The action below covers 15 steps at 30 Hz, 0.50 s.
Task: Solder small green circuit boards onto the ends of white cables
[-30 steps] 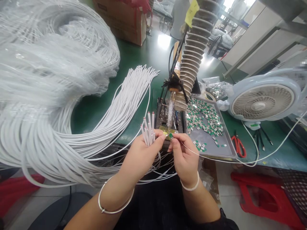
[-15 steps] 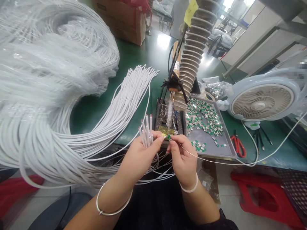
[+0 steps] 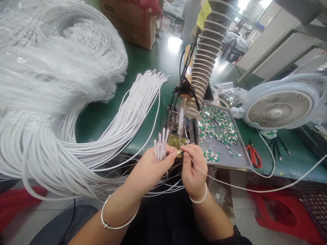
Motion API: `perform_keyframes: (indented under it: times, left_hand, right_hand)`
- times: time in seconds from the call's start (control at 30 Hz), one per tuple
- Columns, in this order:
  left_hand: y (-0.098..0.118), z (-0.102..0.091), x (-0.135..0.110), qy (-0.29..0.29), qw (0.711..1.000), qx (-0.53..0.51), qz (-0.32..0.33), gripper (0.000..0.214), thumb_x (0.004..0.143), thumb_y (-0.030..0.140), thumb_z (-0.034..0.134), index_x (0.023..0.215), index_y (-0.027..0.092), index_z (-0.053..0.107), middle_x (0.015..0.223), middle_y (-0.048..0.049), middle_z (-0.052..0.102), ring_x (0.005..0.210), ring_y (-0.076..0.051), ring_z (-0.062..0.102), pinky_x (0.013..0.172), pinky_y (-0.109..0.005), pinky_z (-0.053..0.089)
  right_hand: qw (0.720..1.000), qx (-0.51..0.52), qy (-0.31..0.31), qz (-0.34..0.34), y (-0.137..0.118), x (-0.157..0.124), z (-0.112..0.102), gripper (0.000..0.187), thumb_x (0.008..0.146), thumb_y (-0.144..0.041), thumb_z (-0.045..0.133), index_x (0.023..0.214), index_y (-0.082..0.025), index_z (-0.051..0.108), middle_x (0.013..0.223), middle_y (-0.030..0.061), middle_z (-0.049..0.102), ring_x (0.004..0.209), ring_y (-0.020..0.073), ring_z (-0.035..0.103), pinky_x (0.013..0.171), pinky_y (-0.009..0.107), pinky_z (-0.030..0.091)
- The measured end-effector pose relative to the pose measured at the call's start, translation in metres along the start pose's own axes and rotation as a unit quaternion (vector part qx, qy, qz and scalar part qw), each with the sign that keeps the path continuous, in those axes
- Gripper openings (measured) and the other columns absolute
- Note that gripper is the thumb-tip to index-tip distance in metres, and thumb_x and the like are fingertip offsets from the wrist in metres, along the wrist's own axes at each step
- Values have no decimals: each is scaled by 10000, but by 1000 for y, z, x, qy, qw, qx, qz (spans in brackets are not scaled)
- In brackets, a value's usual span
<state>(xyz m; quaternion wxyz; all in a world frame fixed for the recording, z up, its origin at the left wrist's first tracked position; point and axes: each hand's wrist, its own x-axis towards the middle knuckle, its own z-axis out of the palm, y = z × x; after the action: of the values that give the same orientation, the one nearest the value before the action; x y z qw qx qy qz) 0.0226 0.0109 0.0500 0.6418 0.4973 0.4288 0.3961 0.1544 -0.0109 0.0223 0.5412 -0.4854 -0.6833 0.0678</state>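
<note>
Left hand [image 3: 149,166]: closed around roughly seven white cable ends [image 3: 160,144], stripped tips fanned upward, probably to keep each easy to pick out. Right hand [image 3: 192,170]: thumb and forefinger pinch one small green circuit board [image 3: 180,152], its white cable [image 3: 230,183] trailing right, just below the one fixed soldering iron [image 3: 182,119]. Beyond: one grey tray [image 3: 224,159] of loose boards, too many to count; one desk fan [image 3: 278,110]; one pair of red-handled scissors [image 3: 252,154].

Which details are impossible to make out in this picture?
All in the head view:
- tiny greenish part between left hand, gripping white cable ends, and right hand: too small, fingertips cover it.
- big coil of white cables: cut off by left edge.
- white plastic fan: upper right corner blurred.
</note>
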Motion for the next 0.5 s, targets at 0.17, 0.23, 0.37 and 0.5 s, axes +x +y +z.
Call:
perform_keyframes:
  times: [0.17,0.23,0.37,0.5]
  left_hand:
    - [-4,1,1,22,1000,-10,-1,145,780,267,579,659,190,558,761,0,582,737,-147,523,700,-264,402]
    - [-4,1,1,23,1000,-10,-1,144,781,277,581,669,189,557,753,11,565,712,-134,503,684,-257,392]
    - [-3,3,-1,5,1000,-15,-19,138,792,283,574,695,188,545,704,34,523,663,-117,467,654,-250,379]
    - [-3,4,-1,7,999,-29,-11,131,799,262,562,691,191,536,769,25,552,745,-126,503,730,-260,392]
  right_hand:
    - [998,-25,50,-7,0,-7,-4,334,842,-41,434,1113,-200,544,908,61,602,808,152,596,707,322,533]
    - [999,-10,50,20,-1,-9,-5,337,850,-45,426,1130,-199,531,883,49,603,738,127,604,666,287,542]
    - [999,10,30,43,0,-11,-3,313,866,-68,423,1132,-203,515,888,45,636,762,130,641,704,295,564]
    - [997,29,41,58,1,-10,-1,289,870,-86,440,1117,-215,517,923,46,655,792,134,661,716,291,572]
